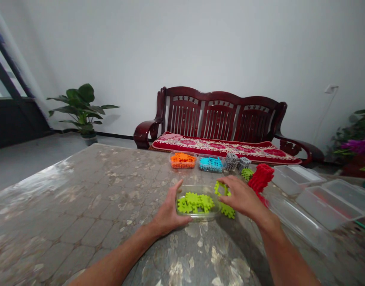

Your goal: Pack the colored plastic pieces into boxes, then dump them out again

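A clear plastic tub (200, 217) holding several lime-green interlocking building pieces (197, 201) stands on the table in front of me. My left hand (172, 208) grips the tub's left side, thumb at the near edge and fingers along the far side. At the tub's right rim, my right hand (237, 194) pinches a lime-green square frame piece (220, 188), tilted upright. Under that hand, another green piece (228, 210) lies on the table beside the tub. Part of the right-hand fingers is hidden behind the hand.
Tubs of orange pieces (183, 159) and blue pieces (211, 163) stand farther back. Grey pieces (232, 161), a green cluster (247, 173) and a red stack (261, 177) sit to their right. Clear containers (328, 204) and a transparent lid (298, 220) lie at the right. Behind is a wooden bench (218, 115).
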The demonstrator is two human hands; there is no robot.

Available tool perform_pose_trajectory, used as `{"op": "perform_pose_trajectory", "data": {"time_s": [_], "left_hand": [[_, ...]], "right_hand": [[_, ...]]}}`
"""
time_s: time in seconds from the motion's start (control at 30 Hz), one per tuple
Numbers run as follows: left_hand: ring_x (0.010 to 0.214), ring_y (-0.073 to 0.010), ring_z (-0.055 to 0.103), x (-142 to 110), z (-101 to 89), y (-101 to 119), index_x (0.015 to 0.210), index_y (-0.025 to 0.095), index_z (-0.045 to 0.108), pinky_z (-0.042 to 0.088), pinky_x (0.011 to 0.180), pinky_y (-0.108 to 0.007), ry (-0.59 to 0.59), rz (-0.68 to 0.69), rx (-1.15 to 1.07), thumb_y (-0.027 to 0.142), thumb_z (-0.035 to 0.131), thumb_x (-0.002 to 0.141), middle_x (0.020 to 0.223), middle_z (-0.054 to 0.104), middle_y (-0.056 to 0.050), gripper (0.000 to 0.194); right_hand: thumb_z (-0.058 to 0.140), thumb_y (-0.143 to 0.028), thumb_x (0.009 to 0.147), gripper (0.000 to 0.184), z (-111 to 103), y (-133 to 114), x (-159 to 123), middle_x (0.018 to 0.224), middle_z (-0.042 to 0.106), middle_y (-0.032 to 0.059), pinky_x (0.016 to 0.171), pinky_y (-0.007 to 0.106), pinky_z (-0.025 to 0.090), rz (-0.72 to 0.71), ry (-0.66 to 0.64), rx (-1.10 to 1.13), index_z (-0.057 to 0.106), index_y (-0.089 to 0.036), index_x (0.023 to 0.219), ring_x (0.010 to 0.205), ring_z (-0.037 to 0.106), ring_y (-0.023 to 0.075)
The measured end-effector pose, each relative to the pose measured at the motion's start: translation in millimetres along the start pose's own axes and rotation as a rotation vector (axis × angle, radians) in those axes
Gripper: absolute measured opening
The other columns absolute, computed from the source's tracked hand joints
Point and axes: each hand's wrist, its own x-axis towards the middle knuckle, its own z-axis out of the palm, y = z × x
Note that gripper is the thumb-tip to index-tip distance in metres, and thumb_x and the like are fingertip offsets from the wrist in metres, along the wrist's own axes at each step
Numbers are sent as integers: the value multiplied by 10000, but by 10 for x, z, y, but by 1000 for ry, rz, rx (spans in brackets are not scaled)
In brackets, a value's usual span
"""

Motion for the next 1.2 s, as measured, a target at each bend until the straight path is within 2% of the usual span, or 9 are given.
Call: {"op": "perform_pose_trajectory", "data": {"time_s": [0.1, 0.23, 0.5, 0.63, 0.77, 0.87, 0.97, 1.07, 1.2], "left_hand": [[1384, -372, 489, -4, 14, 10, 1586, 225, 263, 373, 1197, -596, -7, 16, -8, 248, 883, 620, 1548, 411, -169, 1148], [1372, -380, 497, -10, 37, -17, 1586, 224, 267, 381, 1188, -596, -16, 46, -14, 279, 909, 606, 1550, 406, -174, 1173], [1430, -385, 441, -7, 54, -75, 1596, 213, 255, 352, 1215, -573, -29, 69, -11, 271, 923, 588, 1553, 409, -175, 1211], [1411, -376, 463, -4, 49, -59, 1596, 211, 251, 354, 1215, -573, -22, 63, 3, 274, 908, 597, 1547, 422, -171, 1197], [1393, -371, 477, 11, 32, -45, 1586, 201, 263, 361, 1208, -584, 21, 29, 34, 259, 877, 614, 1542, 430, -174, 1152], [1392, -374, 473, 28, 24, -62, 1571, 202, 293, 346, 1212, -599, 88, 14, 82, 216, 855, 597, 1545, 432, -173, 1125], [1375, -368, 494, 36, 14, -80, 1569, 213, 306, 369, 1198, -596, 127, 17, 95, 215, 840, 608, 1542, 441, -168, 1100], [1373, -367, 504, 31, 3, -94, 1569, 222, 316, 387, 1189, -590, 124, 19, 92, 240, 841, 624, 1547, 440, -164, 1081], [1356, -363, 523, 24, 14, -147, 1575, 231, 311, 396, 1184, -587, 139, 23, 93, 249, 841, 625, 1551, 437, -159, 1088]], "right_hand": [[680, -217, 774, 559, 17, -303, -12, 1278, 674, 108, 1040, 398, 462, -76, -10, 90, 653, -216, 1333, 1198, 616, 282], [692, -191, 758, 562, 189, -561, 12, 1248, 689, 108, 1052, 401, 462, -176, -65, 166, 666, -203, 1319, 1195, 608, 291], [656, -171, 801, 415, 530, -655, 93, 1150, 747, 80, 952, 327, 509, -279, -147, 428, 747, -202, 1204, 1052, 672, 234], [568, -130, 837, 407, 449, -532, 124, 1163, 766, 73, 954, 344, 517, -248, -49, 512, 757, -216, 1187, 1041, 695, 220], [574, -160, 829, 333, 230, -141, 163, 1081, 789, 70, 885, 351, 532, -47, 47, 459, 776, -208, 1089, 958, 716, 225], [628, -152, 763, 308, 119, 188, 134, 966, 790, 57, 807, 343, 525, 96, -71, 332, 775, -198, 1029, 880, 711, 234], [729, -163, 673, 422, 112, 350, 62, 1064, 767, 67, 830, 367, 510, 117, -201, 133, 757, -216, 1091, 967, 693, 275], [831, -224, 600, 576, 164, 315, 4, 1210, 721, 92, 902, 394, 488, 106, -242, -36, 727, -247, 1165, 1149, 636, 337], [849, -226, 584, 656, 215, 172, -20, 1261, 687, 127, 900, 393, 478, 153, -330, -189, 697, -239, 1222, 1211, 602, 371]]}}
